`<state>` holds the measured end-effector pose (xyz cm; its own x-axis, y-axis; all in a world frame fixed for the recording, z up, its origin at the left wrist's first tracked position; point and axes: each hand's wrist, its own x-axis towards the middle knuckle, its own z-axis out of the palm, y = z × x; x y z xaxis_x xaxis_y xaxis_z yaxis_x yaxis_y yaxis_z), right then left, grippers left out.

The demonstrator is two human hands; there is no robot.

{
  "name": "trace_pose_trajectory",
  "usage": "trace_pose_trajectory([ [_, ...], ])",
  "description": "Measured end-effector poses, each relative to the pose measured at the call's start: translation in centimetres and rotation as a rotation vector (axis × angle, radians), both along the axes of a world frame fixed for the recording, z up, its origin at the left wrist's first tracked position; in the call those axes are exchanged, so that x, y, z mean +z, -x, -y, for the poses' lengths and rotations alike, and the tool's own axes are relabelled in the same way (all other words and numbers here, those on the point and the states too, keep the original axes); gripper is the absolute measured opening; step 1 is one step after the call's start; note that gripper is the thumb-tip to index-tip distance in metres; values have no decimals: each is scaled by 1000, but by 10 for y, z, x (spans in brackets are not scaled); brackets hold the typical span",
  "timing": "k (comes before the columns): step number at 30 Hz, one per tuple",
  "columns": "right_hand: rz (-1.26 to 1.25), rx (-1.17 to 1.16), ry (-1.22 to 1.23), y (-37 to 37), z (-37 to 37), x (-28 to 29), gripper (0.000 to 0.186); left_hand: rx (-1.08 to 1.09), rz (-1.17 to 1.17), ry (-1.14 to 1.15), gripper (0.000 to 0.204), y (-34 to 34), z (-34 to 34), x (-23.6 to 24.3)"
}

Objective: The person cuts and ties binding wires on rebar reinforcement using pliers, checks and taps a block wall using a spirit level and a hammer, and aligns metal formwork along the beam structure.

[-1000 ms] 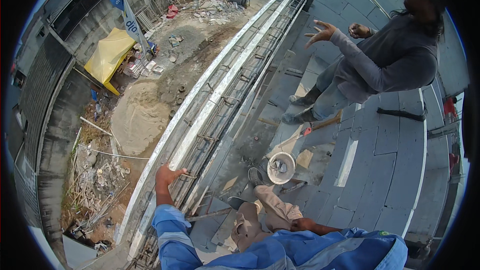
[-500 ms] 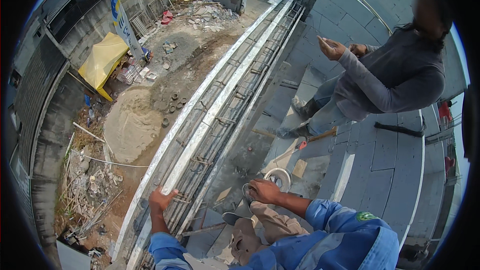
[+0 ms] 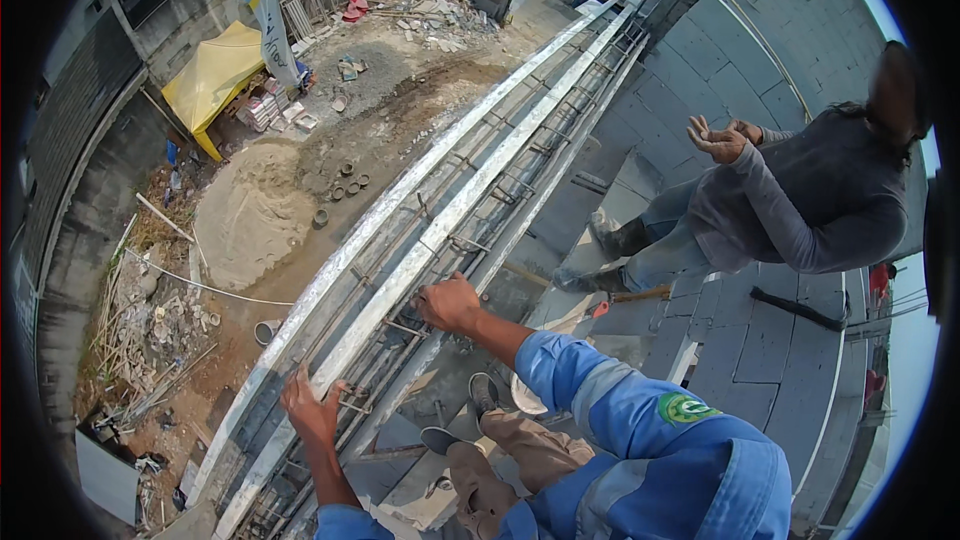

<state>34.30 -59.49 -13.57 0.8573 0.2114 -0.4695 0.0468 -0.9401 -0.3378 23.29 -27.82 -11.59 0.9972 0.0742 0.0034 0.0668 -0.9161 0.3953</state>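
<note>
A long silvery formwork rail (image 3: 470,195) runs diagonally from the lower left to the far top. My left hand (image 3: 314,410) straddles its near part, fingers on the outer side and thumb on the inner side. Farther along and to the right, my right hand (image 3: 450,302) reaches over the steel reinforcing bars (image 3: 480,245) beside the rail. Its fingers are curled down near a cross bar (image 3: 405,327); what they hold, if anything, is hidden. A second silvery rail (image 3: 375,225) lies parallel on the outer side.
Beyond the rails the ground drops well below, with a sand pile (image 3: 250,205), rubble (image 3: 160,340) and a yellow canopy (image 3: 215,75). At right a co-worker (image 3: 800,190) stands by a grey block wall (image 3: 770,340). A wooden-handled tool (image 3: 640,295) and a pale bucket (image 3: 527,397) are near my feet.
My right hand has moved from above my knee, by the bucket, forward and left to the bars. My left hand stays on the rail. The view has shifted, and the co-worker's hands have moved slightly.
</note>
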Motion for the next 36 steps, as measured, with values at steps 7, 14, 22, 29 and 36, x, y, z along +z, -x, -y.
trace_pose_trajectory([
  [7, -35, 144, -4, 1, -6, 28, 83, 267, 104, -184, 51, 128, 34, -44],
  [14, -111, 139, 112, -1, -6, 27, 92, 227, -52, -111, 69, 101, 44, -29],
  [22, 400, 23, -74, 43, -44, 3, 77, 33, -248, -64, 76, 94, 28, -28],
  [29, 221, -25, -44, 40, -54, 6, 53, 29, -237, -34, 73, 84, 28, -16],
  [36, 243, -35, -47, 45, -58, 10, 49, 52, -230, -39, 73, 93, 26, -32],
])
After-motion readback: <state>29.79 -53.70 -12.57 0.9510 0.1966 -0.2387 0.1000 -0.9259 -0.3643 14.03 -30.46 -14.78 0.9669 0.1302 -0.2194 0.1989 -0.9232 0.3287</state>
